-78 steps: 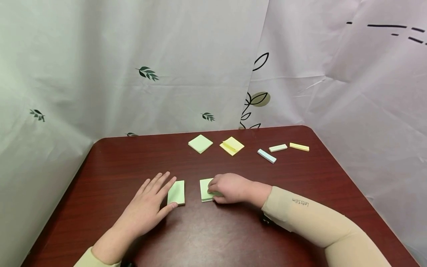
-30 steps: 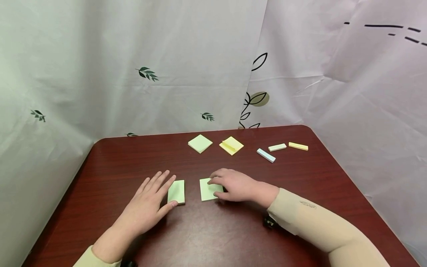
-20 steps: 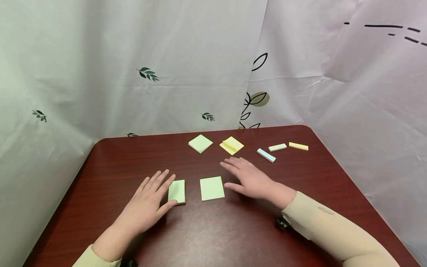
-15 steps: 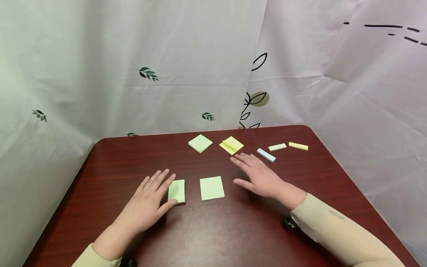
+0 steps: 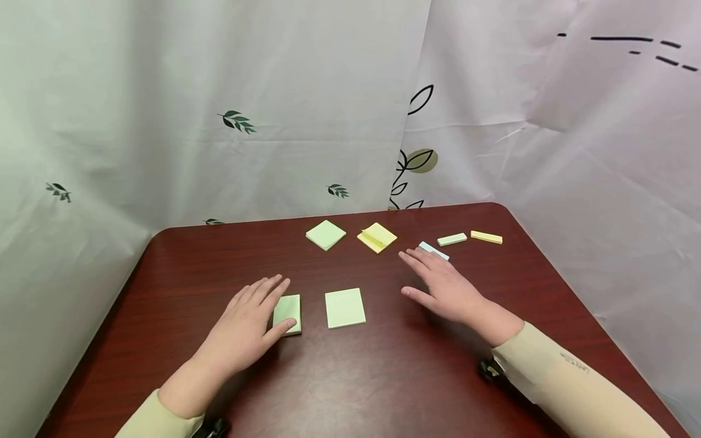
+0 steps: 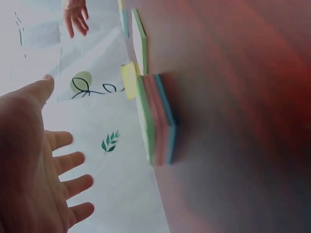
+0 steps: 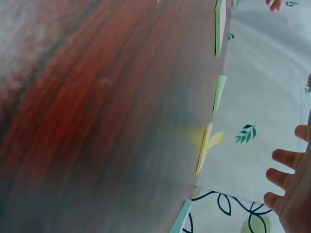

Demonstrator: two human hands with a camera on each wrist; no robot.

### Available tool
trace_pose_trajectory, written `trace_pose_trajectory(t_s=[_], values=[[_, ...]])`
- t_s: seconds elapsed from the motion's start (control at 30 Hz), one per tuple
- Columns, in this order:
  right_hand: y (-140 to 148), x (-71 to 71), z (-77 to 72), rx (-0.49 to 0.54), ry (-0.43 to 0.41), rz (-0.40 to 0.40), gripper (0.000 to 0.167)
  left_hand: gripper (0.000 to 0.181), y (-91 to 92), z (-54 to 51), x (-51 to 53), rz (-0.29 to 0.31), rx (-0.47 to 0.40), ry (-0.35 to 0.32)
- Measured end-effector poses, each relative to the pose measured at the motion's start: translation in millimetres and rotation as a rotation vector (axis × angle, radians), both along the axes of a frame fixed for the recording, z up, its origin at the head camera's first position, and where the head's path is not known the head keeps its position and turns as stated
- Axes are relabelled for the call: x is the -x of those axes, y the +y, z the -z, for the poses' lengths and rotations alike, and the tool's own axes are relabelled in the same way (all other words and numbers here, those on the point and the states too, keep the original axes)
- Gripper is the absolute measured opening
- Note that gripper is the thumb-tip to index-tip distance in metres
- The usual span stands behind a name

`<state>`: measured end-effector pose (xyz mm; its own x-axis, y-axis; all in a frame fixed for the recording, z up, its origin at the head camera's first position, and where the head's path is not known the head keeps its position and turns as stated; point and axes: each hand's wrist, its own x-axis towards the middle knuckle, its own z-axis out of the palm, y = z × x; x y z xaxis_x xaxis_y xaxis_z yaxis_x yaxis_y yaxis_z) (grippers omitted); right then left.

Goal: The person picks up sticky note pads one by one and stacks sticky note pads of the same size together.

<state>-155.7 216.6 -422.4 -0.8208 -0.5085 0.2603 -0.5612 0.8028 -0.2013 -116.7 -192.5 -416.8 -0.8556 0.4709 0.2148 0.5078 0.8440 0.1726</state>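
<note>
My left hand (image 5: pixel 243 325) hovers with fingers extended over a pale green sticky-note stack (image 5: pixel 290 314), partly covering it in the head view. The left wrist view shows a gap between the palm and that stack (image 6: pixel 154 121), which has green, pinkish and blue layers. Right of it, a square pale green sticky-note pad (image 5: pixel 345 308) lies flat on the table. Farther right, my right hand (image 5: pixel 449 289) is held above the table, fingers extended and holding nothing. Its fingertips partly cover a light blue strip pad (image 5: pixel 434 250) in the head view.
Toward the back of the dark red table (image 5: pixel 378 377) lie another green sticky-note pad (image 5: pixel 325 235) and a yellow pad (image 5: pixel 377 237) with its top sheet curled. A pale green strip pad (image 5: pixel 451 239) and a yellow strip pad (image 5: pixel 486 237) sit at back right. A curtain (image 5: pixel 274 73) hangs behind.
My right hand has left the middle green pad, which its fingers were on, and moved right, toward the blue strip. My left hand has stayed over the left stack with only a slight shift.
</note>
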Motion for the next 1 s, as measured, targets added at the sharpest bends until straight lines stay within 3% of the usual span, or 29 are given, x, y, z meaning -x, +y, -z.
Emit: trace_pose_trajectory(t_s=[0.17, 0.37, 0.7, 1.0], values=[[-0.1, 0.4, -1.0, 0.013, -0.009, 0.007, 0.071, 0.068, 16.6, -9.8, 11.2, -0.005, 0.007, -0.067], [-1.1, 0.9, -0.9, 0.023, -0.004, 0.001, 0.071, 0.062, 40.4, -17.3, 27.0, -0.003, 0.101, -0.15], [-1.6, -0.8, 0.2, 0.029, -0.004, 0.002, 0.07, 0.077, 74.6, -8.2, 43.3, -0.001, 0.267, -0.323], [-1.4, -1.4, 0.4, 0.036, -0.012, 0.001, 0.07, 0.085, 85.2, 0.4, 47.8, -0.009, 0.303, -0.337]])
